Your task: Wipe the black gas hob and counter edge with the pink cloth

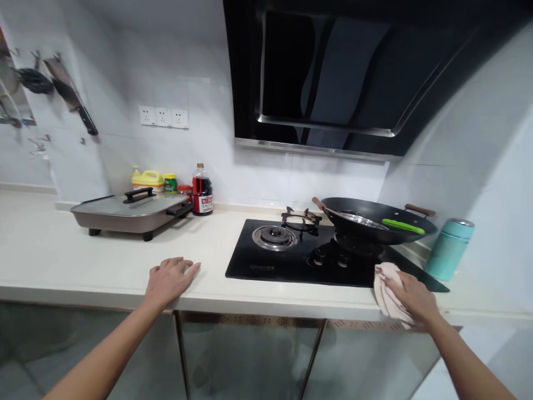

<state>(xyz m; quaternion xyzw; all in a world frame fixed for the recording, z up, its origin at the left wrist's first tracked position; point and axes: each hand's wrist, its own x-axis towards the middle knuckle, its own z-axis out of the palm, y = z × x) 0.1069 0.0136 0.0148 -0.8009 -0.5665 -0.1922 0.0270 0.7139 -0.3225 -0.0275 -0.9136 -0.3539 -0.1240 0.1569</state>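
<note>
My right hand (410, 294) grips a pale pink cloth (387, 291) at the front right edge of the black gas stove (250, 261); part of the cloth hangs over the counter's edge. My left hand (170, 280) rests on the white countertop (104, 264), left of the stove, with its fingers spread and nothing in it. On the right burner sits a black wok (387, 208) with wooden handles. A green-handled utensil (403, 226) and a shiny metal piece lie in the wok. The left burner (275, 238) is bare, and its pan support (300, 219) stands behind it.
A lidded electric pan (125, 214) is at the left, with a soy sauce bottle (202, 191) and a yellow jug (149, 180) behind it. At the right wall leans a turquoise tumbler (449, 250). The range hood (328, 78) overhangs the stove. A cleaver (69, 91) hangs on the left wall.
</note>
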